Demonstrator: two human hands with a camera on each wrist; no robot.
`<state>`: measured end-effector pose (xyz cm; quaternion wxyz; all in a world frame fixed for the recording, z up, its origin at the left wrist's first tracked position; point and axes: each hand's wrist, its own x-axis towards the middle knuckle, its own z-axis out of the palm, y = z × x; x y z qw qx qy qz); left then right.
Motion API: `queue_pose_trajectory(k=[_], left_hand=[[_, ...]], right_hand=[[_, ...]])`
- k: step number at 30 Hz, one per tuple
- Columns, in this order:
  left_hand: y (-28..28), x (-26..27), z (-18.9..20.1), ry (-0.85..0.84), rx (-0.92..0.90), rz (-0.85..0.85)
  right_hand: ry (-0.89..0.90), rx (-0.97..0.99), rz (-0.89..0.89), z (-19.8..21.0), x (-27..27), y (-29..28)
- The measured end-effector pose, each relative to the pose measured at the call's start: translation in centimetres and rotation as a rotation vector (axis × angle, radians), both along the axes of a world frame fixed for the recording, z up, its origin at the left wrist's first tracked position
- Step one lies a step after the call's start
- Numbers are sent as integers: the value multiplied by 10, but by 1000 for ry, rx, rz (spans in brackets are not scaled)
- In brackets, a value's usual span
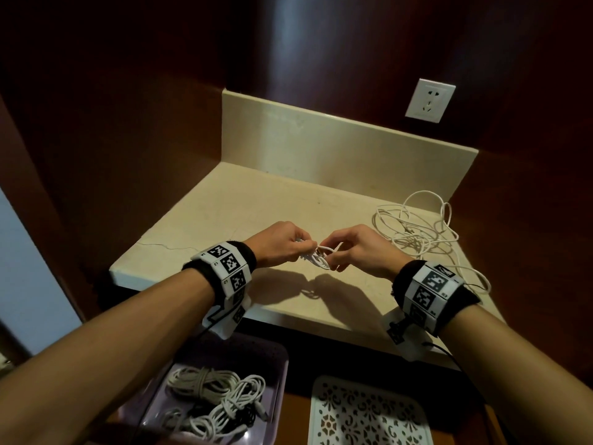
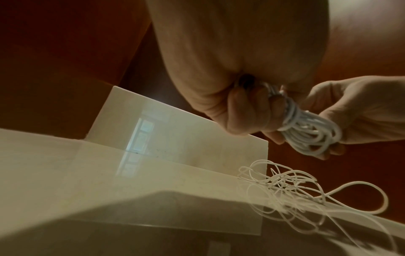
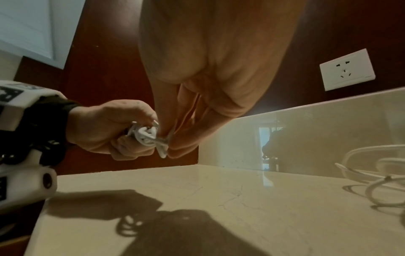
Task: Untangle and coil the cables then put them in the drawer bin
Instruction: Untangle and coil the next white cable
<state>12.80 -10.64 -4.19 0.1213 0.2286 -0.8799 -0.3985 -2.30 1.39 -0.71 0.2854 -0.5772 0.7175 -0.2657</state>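
Note:
A small white coiled cable (image 1: 317,256) (image 2: 306,131) (image 3: 149,136) hangs in the air above the cream counter (image 1: 244,213). My left hand (image 1: 282,244) (image 2: 247,110) (image 3: 114,126) grips one end of the coil with curled fingers. My right hand (image 1: 353,248) (image 2: 355,112) (image 3: 186,121) pinches the other end of the same coil. A tangle of white cable (image 1: 417,232) (image 2: 291,188) (image 3: 377,173) lies loose on the counter at the right. Below the counter's front edge, a purple bin (image 1: 269,374) holds several coiled cables (image 1: 218,403).
A white patterned tray (image 1: 369,415) sits beside the bin at the lower right. A wall socket (image 1: 430,100) (image 3: 347,71) is mounted above the cream backsplash (image 1: 337,146). Dark wood panels enclose the counter on the left and back.

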Motion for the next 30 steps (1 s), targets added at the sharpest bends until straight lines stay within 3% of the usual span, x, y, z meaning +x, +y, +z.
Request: queue_pose_trajectory(k=[6,11,15,20,30], left_hand=[[-11,1,4,8,-42,54],[-14,1,3,-7,-41,68],[-17,4,1,-2,-12,92],[-19,6,2,5,-18,133],[-17,10,5,1,-99,198]], right_hand=[[-173,-98,-54,-5,2,-8],[73,-204,-58,-11,6,-16],[139,-290,-54,-13,7,-17],[48,-414,-105,-14,6,-15],[30,-406,-97,-12,4,-8]])
